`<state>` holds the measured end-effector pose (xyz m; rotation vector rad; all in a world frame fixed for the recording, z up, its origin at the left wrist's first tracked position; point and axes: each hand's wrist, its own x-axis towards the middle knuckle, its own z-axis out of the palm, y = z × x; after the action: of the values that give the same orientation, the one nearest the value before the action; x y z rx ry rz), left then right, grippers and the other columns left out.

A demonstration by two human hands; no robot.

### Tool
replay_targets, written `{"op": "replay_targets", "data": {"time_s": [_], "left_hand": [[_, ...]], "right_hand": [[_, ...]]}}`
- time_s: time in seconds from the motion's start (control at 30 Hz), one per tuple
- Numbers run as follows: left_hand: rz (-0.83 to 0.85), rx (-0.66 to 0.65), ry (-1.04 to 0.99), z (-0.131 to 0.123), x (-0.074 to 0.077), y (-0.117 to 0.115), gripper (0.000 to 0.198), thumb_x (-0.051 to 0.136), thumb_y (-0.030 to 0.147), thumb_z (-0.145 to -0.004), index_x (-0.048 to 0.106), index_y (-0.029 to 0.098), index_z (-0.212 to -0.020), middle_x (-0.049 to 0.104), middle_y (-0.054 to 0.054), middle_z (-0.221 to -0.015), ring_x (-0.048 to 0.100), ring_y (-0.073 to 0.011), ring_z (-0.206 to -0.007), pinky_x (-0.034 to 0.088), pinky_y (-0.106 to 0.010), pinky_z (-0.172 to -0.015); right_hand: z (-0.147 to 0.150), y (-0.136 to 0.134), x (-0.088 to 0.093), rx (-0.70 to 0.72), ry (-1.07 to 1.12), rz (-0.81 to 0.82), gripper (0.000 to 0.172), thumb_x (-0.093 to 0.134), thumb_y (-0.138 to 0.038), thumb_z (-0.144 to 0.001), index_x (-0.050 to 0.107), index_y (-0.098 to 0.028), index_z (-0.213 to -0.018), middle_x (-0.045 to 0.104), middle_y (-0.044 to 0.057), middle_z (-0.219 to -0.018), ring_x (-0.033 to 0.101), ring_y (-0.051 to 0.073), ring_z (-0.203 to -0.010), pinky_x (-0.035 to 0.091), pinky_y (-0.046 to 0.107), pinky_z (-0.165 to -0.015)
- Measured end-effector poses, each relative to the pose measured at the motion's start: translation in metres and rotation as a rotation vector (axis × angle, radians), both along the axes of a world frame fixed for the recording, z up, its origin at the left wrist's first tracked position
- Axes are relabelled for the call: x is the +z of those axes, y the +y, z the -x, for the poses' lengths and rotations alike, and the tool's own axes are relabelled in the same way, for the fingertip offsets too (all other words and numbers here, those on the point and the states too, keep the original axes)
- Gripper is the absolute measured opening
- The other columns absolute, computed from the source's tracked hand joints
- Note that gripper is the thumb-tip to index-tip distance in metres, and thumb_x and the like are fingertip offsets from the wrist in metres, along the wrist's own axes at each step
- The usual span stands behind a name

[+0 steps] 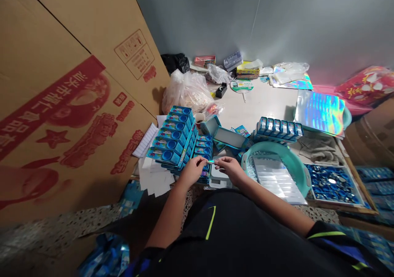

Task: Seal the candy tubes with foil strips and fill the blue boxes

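At the far left a large cardboard box [61, 104] with red print leans over the floor, with loose white papers [154, 178] lying at its foot. Just right of them, a slanted stack of blue boxes [172, 139] rests on the table [261, 100]. In front of the stack, the left hand [192, 171] pinches a small green piece [211, 161] between thumb and fingertips, held just above the table edge. The right hand [229, 167] meets it from the other side, its fingers closed on the piece's other end. Next to that hand sits a teal basin [303, 174] holding a pale sheet [277, 178]. Farther right is a tray [353, 178] of shiny blue pieces, with a holographic sheet [320, 113] behind it.
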<state>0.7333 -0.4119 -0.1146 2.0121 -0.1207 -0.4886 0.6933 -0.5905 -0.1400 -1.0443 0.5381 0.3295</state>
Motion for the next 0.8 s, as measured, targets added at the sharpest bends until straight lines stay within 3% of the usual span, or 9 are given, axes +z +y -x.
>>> {"op": "replay_targets", "data": {"time_s": [0.2, 0.37, 0.57, 0.8], "left_hand": [[-0.207, 0.044, -0.026, 0.003, -0.001, -0.001, 0.029, 0.057, 0.026, -0.088, 0.066, 0.018, -0.115, 0.069, -0.004, -0.079, 0.065, -0.0203, -0.071, 0.047, -0.029, -0.069], [-0.431, 0.051, -0.101, 0.006, -0.006, -0.008, 0.041, 0.053, 0.018, -0.091, 0.056, 0.019, -0.132, 0.072, -0.012, -0.091, 0.068, -0.0266, -0.09, 0.046, -0.033, -0.08], [-0.584, 0.011, -0.18, 0.005, -0.014, -0.011, 0.045, 0.045, 0.012, -0.092, 0.052, 0.016, -0.137, 0.067, -0.021, -0.122, 0.063, -0.0307, -0.115, 0.045, -0.039, -0.094], [-0.67, -0.003, -0.264, 0.005, -0.021, -0.011, 0.041, 0.04, 0.015, -0.096, 0.054, 0.017, -0.134, 0.068, -0.018, -0.115, 0.064, -0.0295, -0.112, 0.048, -0.038, -0.093]], "right_hand": [[-0.001, 0.012, -0.021, -0.048, 0.226, -0.186, 0.018, 0.078, -0.022, -0.069, 0.062, -0.017, -0.074, 0.064, 0.0, -0.071, 0.061, 0.01, -0.064, 0.041, 0.02, -0.056], [0.0, 0.023, -0.032, -0.068, 0.352, -0.277, 0.011, 0.072, -0.015, -0.076, 0.062, -0.017, -0.077, 0.062, -0.001, -0.069, 0.058, 0.009, -0.058, 0.04, 0.02, -0.052], [0.002, 0.031, -0.041, -0.108, 0.403, -0.342, 0.012, 0.072, -0.011, -0.076, 0.062, -0.018, -0.078, 0.059, -0.004, -0.062, 0.054, 0.009, -0.053, 0.04, 0.019, -0.051], [0.004, 0.038, -0.051, -0.133, 0.402, -0.367, 0.022, 0.079, -0.012, -0.072, 0.059, -0.019, -0.075, 0.059, -0.005, -0.062, 0.051, 0.007, -0.051, 0.04, 0.018, -0.049]]}}
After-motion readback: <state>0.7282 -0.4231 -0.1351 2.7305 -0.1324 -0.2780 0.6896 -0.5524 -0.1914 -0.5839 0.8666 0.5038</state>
